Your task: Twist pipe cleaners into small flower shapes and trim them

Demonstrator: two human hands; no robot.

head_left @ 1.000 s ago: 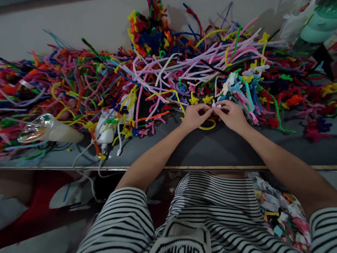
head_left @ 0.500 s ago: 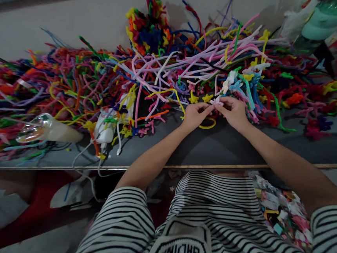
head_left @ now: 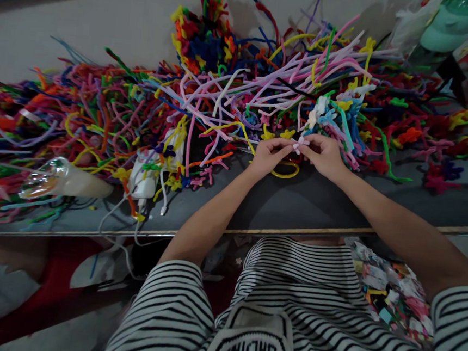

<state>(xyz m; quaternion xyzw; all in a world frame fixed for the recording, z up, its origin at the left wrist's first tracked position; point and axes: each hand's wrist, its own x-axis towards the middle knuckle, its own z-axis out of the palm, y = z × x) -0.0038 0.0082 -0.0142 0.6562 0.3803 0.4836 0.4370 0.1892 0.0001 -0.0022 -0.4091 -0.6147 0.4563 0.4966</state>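
A small pale pink pipe-cleaner flower (head_left: 301,145) is pinched between my two hands above the table's near part. My left hand (head_left: 272,154) grips its left side with thumb and forefinger. On the other side my right hand (head_left: 324,155) closes thumb and fingers on the petals. Scissors with a yellow handle loop (head_left: 286,171) lie just beneath my hands, their other parts partly covered. A yellow pipe-cleaner flower (head_left: 287,134) rests right behind my left hand. White, blue and pink pipe-cleaner flowers (head_left: 319,112) are heaped behind my right hand.
Loose pipe cleaners (head_left: 266,91) in many colours cover the back of the grey table (head_left: 317,204). To the left are a white charger (head_left: 143,181) with a cable and a clear plastic cup (head_left: 88,183) on its side. Below, on the right, colourful scraps (head_left: 395,299) are piled up.
The pink flower has turned slightly between my fingertips, its petals now spread more upright. My left hand has shifted a little to the left, and more of the yellow handle loop shows.
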